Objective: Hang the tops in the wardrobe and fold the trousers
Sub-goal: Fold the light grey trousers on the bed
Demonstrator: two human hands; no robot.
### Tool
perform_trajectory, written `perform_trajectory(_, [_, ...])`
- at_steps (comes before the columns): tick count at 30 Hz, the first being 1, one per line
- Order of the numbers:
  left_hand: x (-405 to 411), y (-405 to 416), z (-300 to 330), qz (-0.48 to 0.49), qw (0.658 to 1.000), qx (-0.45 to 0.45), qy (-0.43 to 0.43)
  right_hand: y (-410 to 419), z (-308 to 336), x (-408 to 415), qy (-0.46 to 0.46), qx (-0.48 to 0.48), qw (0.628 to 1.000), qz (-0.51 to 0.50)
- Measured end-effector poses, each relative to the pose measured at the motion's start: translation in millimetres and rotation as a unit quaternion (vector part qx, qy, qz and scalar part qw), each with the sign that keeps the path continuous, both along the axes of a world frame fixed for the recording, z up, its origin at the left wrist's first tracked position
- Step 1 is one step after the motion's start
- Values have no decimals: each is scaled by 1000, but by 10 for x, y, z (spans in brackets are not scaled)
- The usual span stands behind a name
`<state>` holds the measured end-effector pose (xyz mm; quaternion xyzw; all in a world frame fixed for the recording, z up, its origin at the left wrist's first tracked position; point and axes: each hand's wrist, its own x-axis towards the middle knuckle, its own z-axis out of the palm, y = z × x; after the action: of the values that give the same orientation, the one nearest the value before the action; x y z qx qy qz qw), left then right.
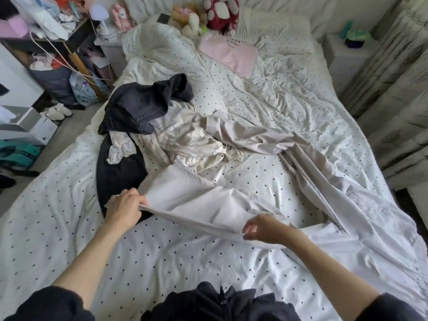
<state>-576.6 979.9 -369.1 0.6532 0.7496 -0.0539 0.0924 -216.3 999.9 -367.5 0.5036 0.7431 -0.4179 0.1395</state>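
Trousers (208,200), pale beige, lie spread across the polka-dot duvet (185,262) in the near half of the bed, one leg running off toward the far right. I see the near edge of the fabric lifted between both hands. Left hand (126,208): fingers curled round the left end of that edge, thumb on top, gripping it. Right hand (262,229): fingers bent, fingertips pinching the right end of the same edge; the cloth sags slightly between the two hands.

Just beyond the trousers, mid-bed: a crumpled cream printed garment (187,140). To its left, a dark denim garment (143,105) bunched on top of the pile, and a black garment (120,170) lying flat below it, touching the left end of the trousers. I cannot tell which of these are tops.

Head of bed: pink pillow (229,52), soft toys (203,15). Left of bed: cluttered dark shelf (76,42). Right of bed: curtains (393,77).
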Motion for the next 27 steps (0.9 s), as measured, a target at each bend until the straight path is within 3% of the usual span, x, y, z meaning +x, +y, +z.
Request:
perform_trajectory(8, [-99, -394, -393, 13, 989, -132, 59, -43, -292, -148, -24, -5, 1000, 10])
perform_trajectory(12, [-38, -301, -499, 25, 980, -194, 22, 27, -403, -240, -66, 104, 992, -29])
perform_trajectory(16, [121, -129, -637, 14, 992, -118, -54, 222, -501, -347, -81, 183, 976, -81])
perform_trajectory(21, [508, 343, -961, -146, 979, 59, -126, 489, -814, -337, -157, 174, 967, -98])
perform_trajectory(24, [756, 607, -1181, -196, 973, 61, -106, 506, -968, -261, -169, 150, 968, -112])
perform_trajectory(27, [838, 738, -1419, -182, 980, 0, -76, 441, -1036, -198, -115, 183, 967, -134])
